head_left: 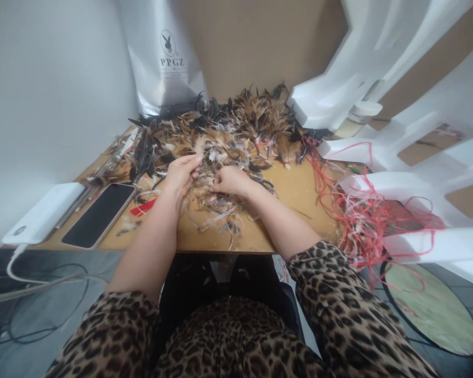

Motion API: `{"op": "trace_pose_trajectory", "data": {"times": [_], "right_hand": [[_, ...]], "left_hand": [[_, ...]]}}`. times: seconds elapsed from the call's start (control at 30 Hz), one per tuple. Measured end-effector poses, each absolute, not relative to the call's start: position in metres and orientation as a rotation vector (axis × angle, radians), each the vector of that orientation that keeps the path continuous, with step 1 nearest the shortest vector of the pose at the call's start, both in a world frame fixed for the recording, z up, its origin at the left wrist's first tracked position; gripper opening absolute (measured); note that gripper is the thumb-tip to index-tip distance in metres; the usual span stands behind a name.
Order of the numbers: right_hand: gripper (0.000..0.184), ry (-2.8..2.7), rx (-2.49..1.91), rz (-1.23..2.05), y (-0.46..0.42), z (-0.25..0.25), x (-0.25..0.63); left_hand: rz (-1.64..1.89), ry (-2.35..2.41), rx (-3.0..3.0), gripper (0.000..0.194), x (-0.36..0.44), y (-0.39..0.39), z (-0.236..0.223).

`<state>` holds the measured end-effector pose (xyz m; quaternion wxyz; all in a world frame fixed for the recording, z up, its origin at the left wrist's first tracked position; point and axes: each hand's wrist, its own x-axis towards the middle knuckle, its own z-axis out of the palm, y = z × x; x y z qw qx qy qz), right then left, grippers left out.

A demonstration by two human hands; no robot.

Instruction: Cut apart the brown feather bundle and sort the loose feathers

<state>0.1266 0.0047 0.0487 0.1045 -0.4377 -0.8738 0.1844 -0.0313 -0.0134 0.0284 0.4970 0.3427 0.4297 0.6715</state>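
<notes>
A heap of brown, black and white feathers point(220, 131) covers the back and middle of the wooden table point(299, 205). Over its front part, my left hand point(184, 173) is closed in a pinch, and a pale feather point(199, 146) rises from between thumb and forefinger. Just to the right, my right hand point(232, 181) is closed with curled fingers low among loose feathers; what it holds, if anything, is hidden. Feather scraps and thin white strands point(220, 215) lie below both hands. A red strip point(143, 207) lies by my left forearm.
At left lie a phone point(99, 215) and a white power strip point(45, 212) with a cable. Tangled pink-red strings point(366, 220) hang over the right edge beside white panels point(421, 241). A silver bag point(169, 79) stands behind. A round mirror-like disc point(433, 310) is below right.
</notes>
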Motion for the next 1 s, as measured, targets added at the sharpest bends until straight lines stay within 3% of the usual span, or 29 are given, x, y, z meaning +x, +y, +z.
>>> {"op": "trace_pose_trajectory", "data": {"times": [0.23, 0.53, 0.7, 0.87, 1.0], "right_hand": [[0.013, -2.407, -0.953, 0.488, 0.019, 0.047, 0.134], [0.024, -2.403, -0.803, -0.199, 0.024, 0.053, 0.147], [0.030, -2.431, -0.777, -0.334, 0.026, 0.046, 0.145], [0.025, -2.237, -0.877, -0.003, 0.020, 0.045, 0.140], [0.030, -1.872, -1.029, 0.702, 0.018, 0.045, 0.131]], "left_hand": [[1.576, 1.002, 0.841, 0.027, -0.034, -0.014, 0.027], [1.327, 0.906, 0.674, 0.013, -0.042, -0.017, 0.029], [1.177, 0.858, 0.613, 0.008, -0.043, -0.018, 0.028], [1.261, 0.844, 0.652, 0.008, -0.039, -0.016, 0.026], [1.419, 0.840, 0.684, 0.006, -0.036, -0.015, 0.028]]}}
